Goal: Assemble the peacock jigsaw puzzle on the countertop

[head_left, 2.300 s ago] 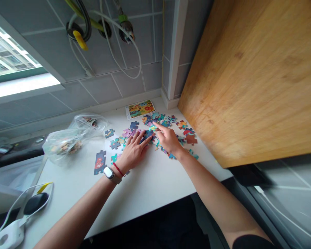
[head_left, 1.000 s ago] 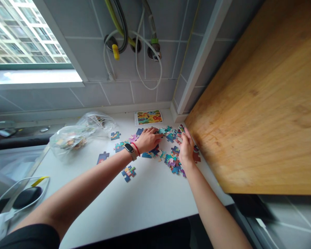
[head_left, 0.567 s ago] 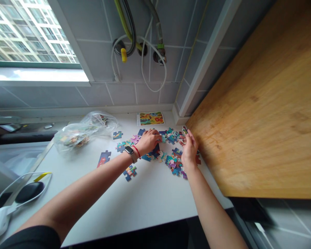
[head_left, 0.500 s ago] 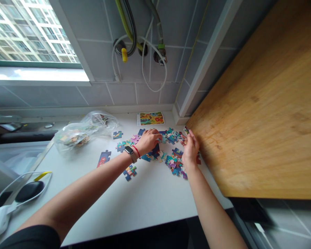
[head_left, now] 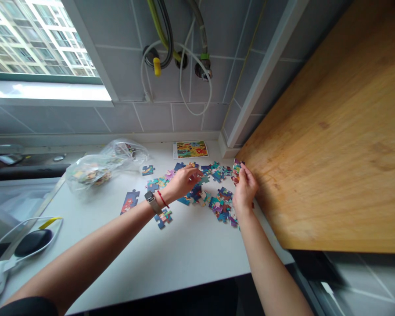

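Note:
Jigsaw puzzle pieces (head_left: pixel 222 204) lie in a loose, partly overlapping spread on the white counter (head_left: pixel 171 259). Over the middle of them is my left hand (head_left: pixel 183 181), its fingers bent and slightly apart, the tips close to a teal piece (head_left: pixel 204 180). I see nothing held in it, though the undersides of the fingers are hidden. My right hand (head_left: pixel 246 189), at the right end of the spread, pinches a dark, multicoloured puzzle piece (head_left: pixel 237 165) raised between thumb and fingers. Joined pieces with a red figure (head_left: pixel 130 201) lie left of my left wrist, near another small cluster (head_left: pixel 163 218).
A colourful picture card (head_left: pixel 191 149) lies against the back wall. Clear plastic bags (head_left: pixel 95 171) with pieces inside sit at the left. A wooden board (head_left: pixel 332 145) rises close beside my right hand. A black round object (head_left: pixel 33 242) and white cable are at lower left.
My left hand has drawn back a little to the left and its fingers have loosened. The piece in my right hand is turned so that more of its coloured face shows.

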Available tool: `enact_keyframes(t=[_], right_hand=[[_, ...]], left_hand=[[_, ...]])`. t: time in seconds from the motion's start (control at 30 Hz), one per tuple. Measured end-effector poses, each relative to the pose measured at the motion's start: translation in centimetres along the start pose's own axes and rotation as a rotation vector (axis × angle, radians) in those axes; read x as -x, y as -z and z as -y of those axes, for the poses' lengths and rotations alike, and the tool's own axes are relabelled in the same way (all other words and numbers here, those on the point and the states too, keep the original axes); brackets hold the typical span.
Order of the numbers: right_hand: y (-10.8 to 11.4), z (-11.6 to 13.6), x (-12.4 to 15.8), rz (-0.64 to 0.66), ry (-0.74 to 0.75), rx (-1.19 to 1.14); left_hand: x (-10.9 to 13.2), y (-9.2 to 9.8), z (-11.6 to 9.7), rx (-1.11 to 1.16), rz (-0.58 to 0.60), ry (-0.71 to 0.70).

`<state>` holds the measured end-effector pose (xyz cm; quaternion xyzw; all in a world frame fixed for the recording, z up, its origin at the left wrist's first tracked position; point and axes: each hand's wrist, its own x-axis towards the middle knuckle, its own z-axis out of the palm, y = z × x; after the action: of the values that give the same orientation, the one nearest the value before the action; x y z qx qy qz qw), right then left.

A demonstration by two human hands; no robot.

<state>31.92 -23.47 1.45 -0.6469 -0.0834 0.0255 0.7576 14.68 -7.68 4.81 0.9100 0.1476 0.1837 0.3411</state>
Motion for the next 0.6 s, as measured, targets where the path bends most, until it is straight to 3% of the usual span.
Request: enact_keyframes(t=[0.2,0.37,0.47,0.6], right_hand=[[0.1,0.0,0.4,0.141,0.013,-0.009],[-0.3,-0.1,0.8,0.148,-0.041,0.002],[-0.6,0.1,1.2,0.16,-0.077,-0.026],[-0.8,0.4,1.9,0.239,-0.063,-0.02]], left_hand=[[4.7,3.1,-0.2,0.1,0.003,0.136],[9.5,5.1,-0.5,0.401,0.084,0.427],[12.5,4.9,-0.7,0.486,0.111,0.528],[16.1,3.1,-1.5,0.513,0.183,0.613]])
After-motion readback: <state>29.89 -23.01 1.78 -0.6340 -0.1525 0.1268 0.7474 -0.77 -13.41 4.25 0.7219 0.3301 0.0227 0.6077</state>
